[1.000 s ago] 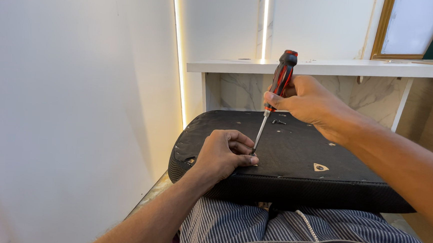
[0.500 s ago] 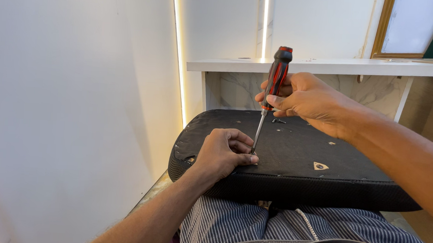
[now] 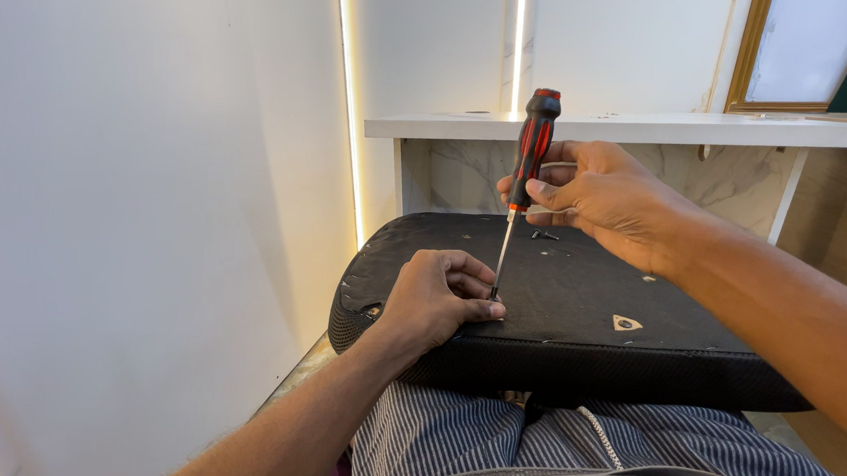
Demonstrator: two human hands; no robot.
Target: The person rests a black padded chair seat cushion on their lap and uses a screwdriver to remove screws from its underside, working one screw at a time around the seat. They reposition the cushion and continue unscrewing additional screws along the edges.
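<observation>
Screwdriver stands nearly upright on a black seat cushion, both hands on the job.

The right hand [image 3: 607, 195] is closed round the red-and-black handle of the screwdriver [image 3: 522, 180], whose long axis runs almost vertical, handle tipped slightly far and right, tip down. The left hand [image 3: 436, 303] lies curled on the black seat cushion [image 3: 576, 306] across the person's lap, fingertips pinched together right at the tip; whether they grip a screw there I cannot tell. It is the nearer hand to that contact point. A few loose screws [image 3: 543, 236] lie farther back. A small pale triangular tag [image 3: 625, 323] sits to the right.
</observation>
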